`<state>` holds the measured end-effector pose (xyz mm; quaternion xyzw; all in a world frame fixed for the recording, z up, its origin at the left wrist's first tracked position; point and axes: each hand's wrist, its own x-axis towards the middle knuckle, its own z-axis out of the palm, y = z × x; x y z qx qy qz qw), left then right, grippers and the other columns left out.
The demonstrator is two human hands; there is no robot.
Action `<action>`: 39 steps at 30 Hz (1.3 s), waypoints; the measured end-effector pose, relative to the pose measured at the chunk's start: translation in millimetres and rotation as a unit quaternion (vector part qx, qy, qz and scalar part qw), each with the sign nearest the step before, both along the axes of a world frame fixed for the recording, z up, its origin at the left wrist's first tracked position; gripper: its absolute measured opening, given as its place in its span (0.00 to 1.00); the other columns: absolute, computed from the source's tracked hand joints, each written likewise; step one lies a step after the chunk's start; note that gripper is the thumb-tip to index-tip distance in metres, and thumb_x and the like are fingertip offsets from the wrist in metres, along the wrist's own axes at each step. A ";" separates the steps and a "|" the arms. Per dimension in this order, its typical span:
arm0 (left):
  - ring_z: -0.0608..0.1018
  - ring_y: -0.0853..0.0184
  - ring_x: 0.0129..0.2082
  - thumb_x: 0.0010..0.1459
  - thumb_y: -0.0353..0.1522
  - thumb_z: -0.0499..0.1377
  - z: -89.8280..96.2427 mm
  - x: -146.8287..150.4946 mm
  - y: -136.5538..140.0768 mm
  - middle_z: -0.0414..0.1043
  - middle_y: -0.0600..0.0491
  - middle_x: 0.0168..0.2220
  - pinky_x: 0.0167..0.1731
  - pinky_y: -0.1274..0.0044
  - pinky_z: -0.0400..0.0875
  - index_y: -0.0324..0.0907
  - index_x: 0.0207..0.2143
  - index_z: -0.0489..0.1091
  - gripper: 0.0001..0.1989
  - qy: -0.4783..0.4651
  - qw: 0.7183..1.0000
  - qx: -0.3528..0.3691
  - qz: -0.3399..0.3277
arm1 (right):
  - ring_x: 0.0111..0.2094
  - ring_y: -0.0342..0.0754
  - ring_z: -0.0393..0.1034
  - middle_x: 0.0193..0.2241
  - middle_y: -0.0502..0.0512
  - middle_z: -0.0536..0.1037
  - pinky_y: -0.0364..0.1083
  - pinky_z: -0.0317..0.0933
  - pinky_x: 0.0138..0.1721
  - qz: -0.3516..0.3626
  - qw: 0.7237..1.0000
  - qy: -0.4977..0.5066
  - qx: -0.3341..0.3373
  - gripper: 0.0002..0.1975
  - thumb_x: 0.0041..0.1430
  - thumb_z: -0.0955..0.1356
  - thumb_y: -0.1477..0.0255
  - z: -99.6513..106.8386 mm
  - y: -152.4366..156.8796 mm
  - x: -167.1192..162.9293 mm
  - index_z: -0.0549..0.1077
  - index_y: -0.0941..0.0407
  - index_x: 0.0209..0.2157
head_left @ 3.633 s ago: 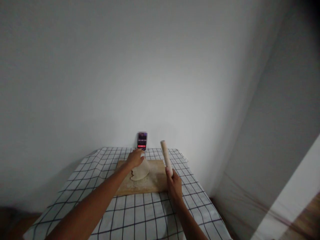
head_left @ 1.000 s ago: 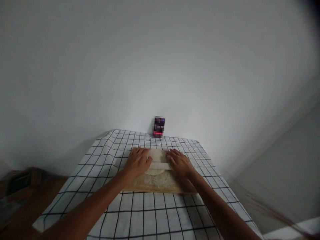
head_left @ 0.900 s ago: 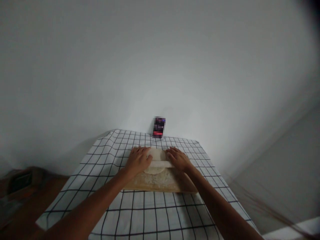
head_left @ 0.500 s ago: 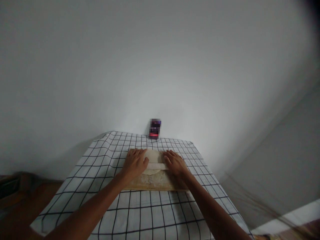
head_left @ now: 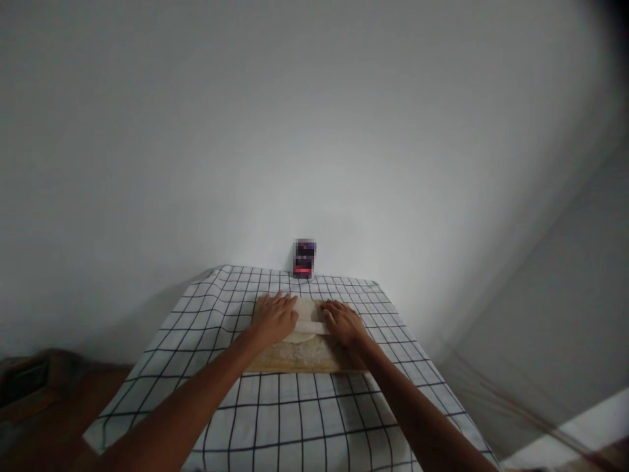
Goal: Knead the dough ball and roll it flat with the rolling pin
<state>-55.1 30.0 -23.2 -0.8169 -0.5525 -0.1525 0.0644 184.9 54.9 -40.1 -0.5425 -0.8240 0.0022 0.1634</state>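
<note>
Facing a pale wall (head_left: 314, 131), spread from 9 o'clock over 12 to 3. Reaching across a checked cloth (head_left: 275, 419), white with dark lines, running from 6 o'clock up to the foot of the wall. Bending both arms' reach toward a wooden board (head_left: 295, 359), lying mid-cloth, whitish and smudged on top near the 6 o'clock edge. Glimpsing, at 8 o'clock beyond the cloth, a dark brown boxy object (head_left: 29, 387), too blurred to name. Laying the left hand (head_left: 276, 318) palm down at the board's 10 o'clock, fingers stretched forward and slightly apart. Laying the right hand (head_left: 344, 321) palm down at 2 o'clock, fingers stretched forward and nearly together. Covering with these the two ends of a rolling pin (head_left: 313, 328), set crosswise from 9 to 3 o'clock, bare along the middle. Cannot tell the contact beneath either palm: hidden. Pressing over flat dough (head_left: 307, 309), on the board under the pin, visible at 12 o'clock between the hands and as a thin rounded rim at 6. Facing also, at 12 o'clock past the board, an upright phone (head_left: 304, 259), pixelated, red-barred near the bottom.
</note>
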 end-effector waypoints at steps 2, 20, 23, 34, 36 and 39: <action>0.65 0.48 0.70 0.70 0.36 0.46 -0.9 0.2 -0.6 0.68 0.41 0.67 0.69 0.50 0.55 0.39 0.67 0.66 0.27 0.002 1.000 -0.008 0.009 | 0.62 0.52 0.68 0.62 0.60 0.74 0.54 0.60 0.63 -0.002 1.000 -0.004 0.002 0.20 0.76 0.56 0.68 2.1 -5.3 -0.7 0.73 0.53 0.58; 0.72 0.54 0.65 0.71 0.37 0.45 -5.1 1.1 -2.4 0.71 0.43 0.65 0.67 0.57 0.63 0.45 0.65 0.67 0.25 -0.037 0.999 0.001 0.004 | 0.54 0.53 0.75 0.57 0.60 0.78 0.49 0.66 0.54 -0.027 1.000 0.007 0.002 0.21 0.77 0.54 0.63 17.7 -26.2 -6.4 0.75 0.53 0.54; 0.77 0.54 0.59 0.71 0.37 0.47 3.4 2.1 18.4 0.76 0.43 0.60 0.62 0.58 0.69 0.45 0.60 0.71 0.21 -0.002 0.999 -0.032 0.022 | 0.50 0.52 0.76 0.52 0.60 0.81 0.47 0.66 0.48 -0.040 0.999 -0.010 -0.034 0.23 0.77 0.53 0.62 30.3 5.2 -10.3 0.76 0.53 0.51; 0.80 0.52 0.51 0.71 0.35 0.46 16.5 8.8 36.2 0.80 0.40 0.48 0.53 0.58 0.71 0.39 0.57 0.71 0.20 -0.004 0.996 -0.034 0.085 | 0.50 0.52 0.75 0.48 0.61 0.82 0.46 0.63 0.47 -0.018 0.996 -0.035 -0.074 0.26 0.76 0.54 0.61 28.7 56.0 -15.4 0.80 0.55 0.45; 0.79 0.51 0.52 0.71 0.36 0.46 16.5 9.5 32.5 0.80 0.40 0.48 0.53 0.57 0.70 0.41 0.58 0.70 0.21 -0.009 0.995 -0.036 0.093 | 0.52 0.52 0.74 0.50 0.61 0.81 0.46 0.62 0.50 -0.010 0.997 -0.028 -0.069 0.25 0.77 0.54 0.61 24.8 50.9 -12.4 0.79 0.54 0.47; 0.78 0.52 0.54 0.71 0.39 0.47 15.3 10.1 25.5 0.79 0.40 0.52 0.55 0.57 0.69 0.42 0.62 0.68 0.23 -0.015 0.995 -0.027 0.093 | 0.53 0.53 0.74 0.51 0.59 0.81 0.47 0.62 0.53 -0.009 0.998 -0.026 -0.060 0.24 0.77 0.54 0.61 22.2 38.1 -8.8 0.79 0.52 0.49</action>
